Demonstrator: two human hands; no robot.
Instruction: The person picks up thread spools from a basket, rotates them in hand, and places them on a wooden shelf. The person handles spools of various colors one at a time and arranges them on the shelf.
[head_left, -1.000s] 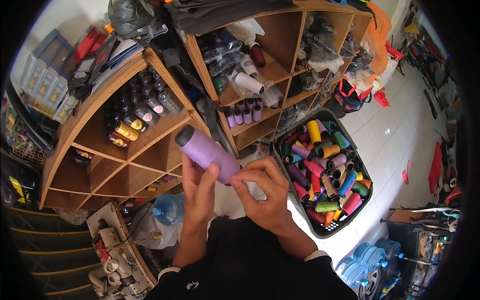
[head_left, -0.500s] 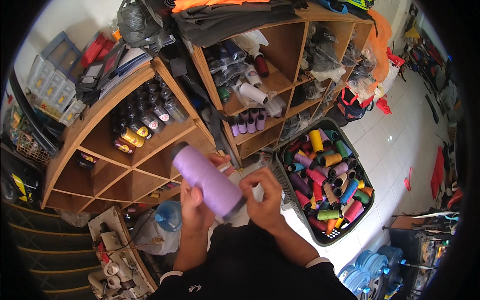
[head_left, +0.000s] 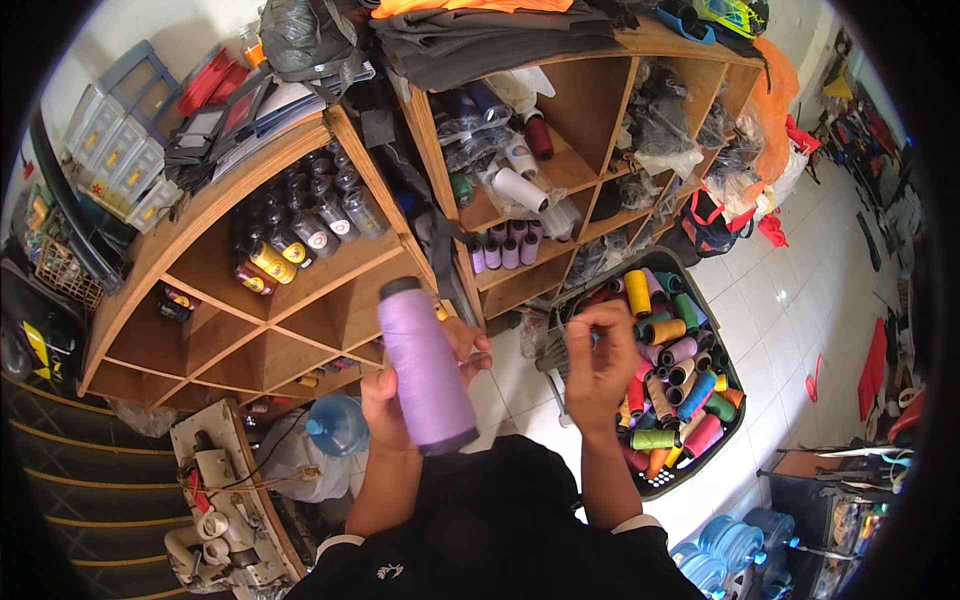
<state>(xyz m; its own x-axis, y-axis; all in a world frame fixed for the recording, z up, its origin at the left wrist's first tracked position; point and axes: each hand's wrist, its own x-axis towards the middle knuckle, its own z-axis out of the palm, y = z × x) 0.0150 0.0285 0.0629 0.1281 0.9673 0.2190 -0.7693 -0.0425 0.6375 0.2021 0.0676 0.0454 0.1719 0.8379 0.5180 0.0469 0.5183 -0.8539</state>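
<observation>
My left hand [head_left: 384, 405] is closed around a large spool of lilac thread [head_left: 428, 365] with dark ends. The spool stands nearly upright, tilted a little, in front of my body. To the right of it and apart from it, my right hand [head_left: 600, 375] is raised with the fingers curled into a pinch. Whatever those fingertips hold, perhaps a thread, is too fine to make out. Behind the right hand stands a dark plastic basket [head_left: 743, 395] heaped with thread spools [head_left: 697, 390] in many colours.
Wooden shelves [head_left: 330, 285] curve across the far side, holding dark bottle-shaped spools [head_left: 315, 235] and smaller lilac spools [head_left: 510, 252]. A sewing machine [head_left: 220, 500] sits at lower left near a blue water jug [head_left: 337, 427]. More blue jugs [head_left: 735, 540] stand at lower right on the tiled floor.
My right hand has moved away from the spool's lower end, up and to the right. In my left hand the spool has turned more upright and shifted slightly right.
</observation>
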